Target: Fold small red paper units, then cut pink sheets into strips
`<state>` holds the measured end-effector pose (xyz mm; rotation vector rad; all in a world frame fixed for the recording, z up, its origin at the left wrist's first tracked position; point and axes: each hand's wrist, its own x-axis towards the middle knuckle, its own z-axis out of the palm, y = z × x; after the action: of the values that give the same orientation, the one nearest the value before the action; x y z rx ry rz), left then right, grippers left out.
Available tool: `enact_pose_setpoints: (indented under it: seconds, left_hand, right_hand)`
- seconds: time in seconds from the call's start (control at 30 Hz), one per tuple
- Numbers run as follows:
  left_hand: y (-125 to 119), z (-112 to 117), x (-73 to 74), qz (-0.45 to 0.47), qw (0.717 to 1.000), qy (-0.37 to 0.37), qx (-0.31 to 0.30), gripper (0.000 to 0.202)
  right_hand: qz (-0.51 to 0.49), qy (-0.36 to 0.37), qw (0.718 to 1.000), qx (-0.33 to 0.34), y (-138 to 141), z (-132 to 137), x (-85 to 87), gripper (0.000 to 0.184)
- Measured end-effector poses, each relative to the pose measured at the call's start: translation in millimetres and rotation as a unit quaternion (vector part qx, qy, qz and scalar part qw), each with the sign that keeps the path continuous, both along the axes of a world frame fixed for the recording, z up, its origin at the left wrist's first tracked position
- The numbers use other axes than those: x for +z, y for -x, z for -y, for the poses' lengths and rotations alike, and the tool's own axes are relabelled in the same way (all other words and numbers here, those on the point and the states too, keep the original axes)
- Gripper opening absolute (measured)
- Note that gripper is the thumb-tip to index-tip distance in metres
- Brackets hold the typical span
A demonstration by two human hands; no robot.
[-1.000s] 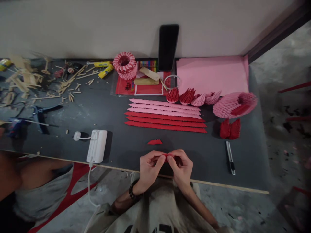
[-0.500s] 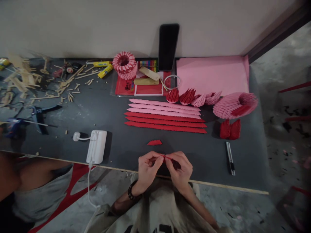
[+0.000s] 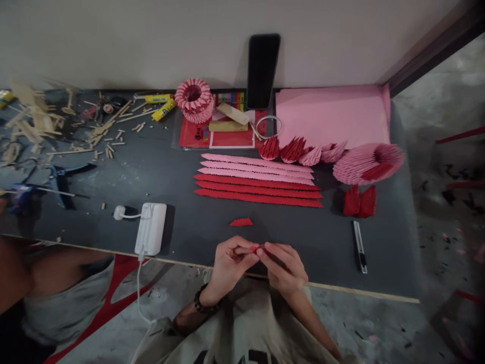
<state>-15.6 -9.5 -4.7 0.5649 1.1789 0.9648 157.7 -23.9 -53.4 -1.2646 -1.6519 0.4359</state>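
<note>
Since half a second ago my right hand (image 3: 287, 268) has turned, its fingers now stretched towards my left hand (image 3: 232, 264). Both pinch a small red paper piece (image 3: 255, 249), mostly hidden, above the bench (image 3: 200, 235) edge at six o'clock. Eleven o'clock from it lies a jagged-topped red scrap (image 3: 241, 222); beyond, at twelve, pointed, ragged-edged red strips (image 3: 258, 194).

Single head-worn cam looks forward and steeply down from above the shirt (image 3: 242, 316), fairly near the left hand (image 3: 230, 265) and right hand (image 3: 288, 268) at lower center, framing the tabletop (image 3: 303, 227), wall (image 3: 151, 45) up top and floor (image 3: 447, 242) at right.
</note>
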Motion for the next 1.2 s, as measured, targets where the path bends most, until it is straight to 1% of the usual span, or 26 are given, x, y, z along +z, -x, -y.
enact_pose_setpoints:
  seconds: [0.03, 0.1, 0.17, 0.2, 0.27, 0.3, 0.43, 0.53, 0.67, 0.8, 0.9, 1.0, 1.1, 1.2]
  left_hand:
    - [-2, 0, -0.7, 0.010, 1.000, 0.000, 0.007, 0.025]
    - [-7, -2, -1.7, 0.025, 0.999, -0.013, 0.028, 0.020]
    - [-10, -3, -2.5, 0.022, 0.998, -0.028, 0.044, 0.017]
    - [-12, -4, -2.8, 0.007, 0.998, -0.035, 0.050, 0.017]
    - [-13, -5, -3.1, -0.042, 0.997, -0.049, 0.052, 0.017]
    - [-13, -5, -3.1, -0.073, 0.994, -0.058, 0.050, 0.017]
    - [-11, -5, -0.4, -0.188, 0.977, -0.095, 0.023, 0.016]
    - [-11, -6, 2.5, -0.227, 0.968, -0.108, 0.015, 0.012]
    - [-12, -7, 3.7, -0.196, 0.977, -0.083, 0.014, 0.016]
    - [-12, -7, 2.1, -0.186, 0.981, -0.062, 0.002, 0.019]
    - [-11, -5, 0.9, -0.157, 0.987, -0.042, 0.009, 0.024]
    - [-9, -2, -0.2, -0.123, 0.992, -0.038, 0.007, 0.029]
    - [-5, 0, -1.6, -0.082, 0.996, -0.044, -0.016, 0.031]
    - [-4, 1, -3.3, -0.065, 0.997, -0.026, -0.032, 0.029]
  right_hand:
    - [-0.030, 0.001, 1.000, -0.006, 4, -2, 5.2, 0.019]
    - [-0.108, 0.050, 0.993, -0.018, 12, -7, 15.5, 0.024]
    - [-0.170, 0.111, 0.979, -0.023, 17, -9, 23.1, 0.017]
    - [-0.188, 0.126, 0.974, -0.030, 19, -9, 25.4, 0.011]
    - [-0.193, 0.140, 0.970, -0.047, 20, -8, 27.8, 0.002]
    - [-0.186, 0.149, 0.969, -0.057, 20, -7, 28.3, 0.001]
    - [-0.152, 0.165, 0.972, -0.072, 18, -6, 29.4, 0.003]
    - [-0.131, 0.154, 0.978, -0.056, 18, -8, 30.9, 0.006]
    - [-0.107, 0.107, 0.986, -0.064, 18, -11, 29.7, 0.012]
    - [-0.066, 0.018, 0.995, -0.068, 20, -10, 24.5, 0.027]
    - [-0.047, -0.011, 0.997, -0.054, 18, -8, 21.3, 0.034]
    - [-0.025, -0.033, 0.999, -0.026, 11, -6, 18.1, 0.035]
    - [-0.009, -0.055, 0.998, 0.002, 5, -7, 15.8, 0.032]
    - [-0.032, -0.043, 0.998, 0.010, 2, -11, 17.4, 0.027]
